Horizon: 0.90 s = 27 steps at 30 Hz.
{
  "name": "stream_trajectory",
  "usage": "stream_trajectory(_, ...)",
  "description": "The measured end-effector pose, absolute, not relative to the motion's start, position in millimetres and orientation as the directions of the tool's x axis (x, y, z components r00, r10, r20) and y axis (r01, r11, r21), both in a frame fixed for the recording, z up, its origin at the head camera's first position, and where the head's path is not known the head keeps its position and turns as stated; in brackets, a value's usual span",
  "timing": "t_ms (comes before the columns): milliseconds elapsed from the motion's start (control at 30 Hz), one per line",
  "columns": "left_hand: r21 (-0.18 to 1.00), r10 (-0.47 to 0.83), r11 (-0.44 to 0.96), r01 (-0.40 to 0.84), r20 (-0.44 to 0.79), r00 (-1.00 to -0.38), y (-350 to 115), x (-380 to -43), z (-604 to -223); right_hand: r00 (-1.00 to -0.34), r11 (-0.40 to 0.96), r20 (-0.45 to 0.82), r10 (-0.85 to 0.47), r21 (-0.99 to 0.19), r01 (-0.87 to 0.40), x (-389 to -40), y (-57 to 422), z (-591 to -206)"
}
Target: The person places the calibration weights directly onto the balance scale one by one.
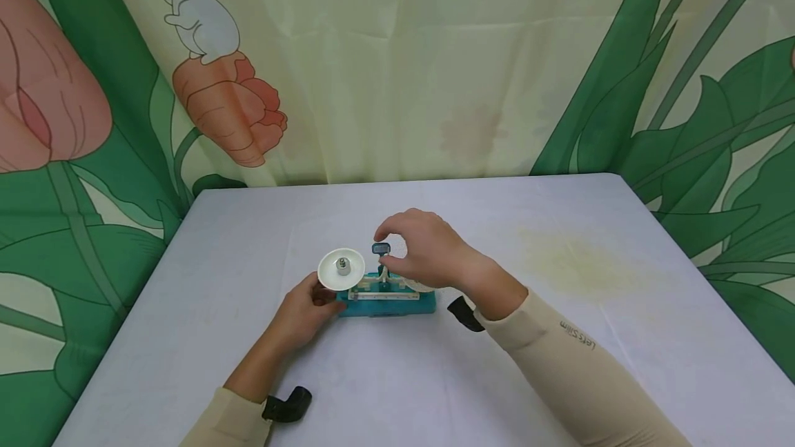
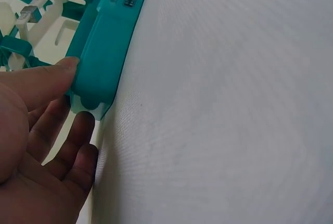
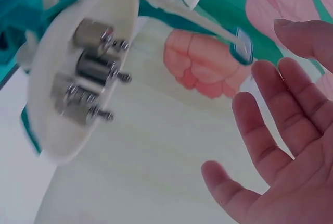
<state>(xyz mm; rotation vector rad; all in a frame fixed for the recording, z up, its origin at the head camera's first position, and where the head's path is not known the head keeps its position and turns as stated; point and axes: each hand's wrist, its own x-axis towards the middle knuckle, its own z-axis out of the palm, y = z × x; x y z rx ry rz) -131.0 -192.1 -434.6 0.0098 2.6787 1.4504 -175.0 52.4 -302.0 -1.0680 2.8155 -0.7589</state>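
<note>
A teal balance scale (image 1: 388,305) with two white pans stands on the table. My left hand (image 1: 303,314) holds the left end of its base, with the thumb on the top edge and the fingers round the end in the left wrist view. One metal weight (image 1: 343,266) stands in the left pan (image 1: 329,278). The right pan (image 3: 44,88) carries several metal weights (image 3: 96,67); in the head view my right hand mostly covers it. Beside the small framed top of the central post (image 1: 381,248), my right hand (image 1: 428,247) has thumb and fingers spread apart, holding nothing.
A white cloth covers the table (image 1: 248,226), with a yellowish stain (image 1: 577,261) on the right. Behind it hangs a curtain (image 1: 404,88) printed with plants, a carrot and a white animal. Black wrist straps (image 1: 288,405) sit at both cuffs.
</note>
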Motion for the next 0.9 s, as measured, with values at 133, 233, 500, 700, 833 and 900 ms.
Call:
stream_trajectory(133,0.836,0.052,0.548,-0.037,-0.078,-0.996,-192,-131,-436,-0.807,0.659,0.108,-0.580,-0.521,-0.543,-174,71,-306)
stream_trajectory(233,0.838,0.052,0.544,-0.039,-0.080,-0.995,-192,-131,-436,-0.826,0.659,0.113,-0.553,-0.548,-0.516,-176,86,-312)
stream_trajectory(500,0.835,0.042,0.549,-0.042,-0.078,-0.996,-190,-130,-434,-0.857,0.653,0.177,-0.485,-0.579,-0.489,-175,118,-331)
stream_trajectory(700,0.844,0.040,0.535,-0.033,-0.064,-0.997,-189,-130,-433,-0.879,0.657,0.207,-0.429,-0.597,-0.461,-173,139,-339)
stream_trajectory(833,0.847,0.021,0.528,-0.050,-0.072,-0.997,-186,-131,-436,-0.893,0.660,0.202,-0.401,-0.613,-0.435,-171,149,-342)
stream_trajectory(900,0.851,0.012,0.521,-0.056,-0.073,-0.997,-184,-131,-437,-0.897,0.656,0.204,-0.391,-0.622,-0.427,-169,153,-343)
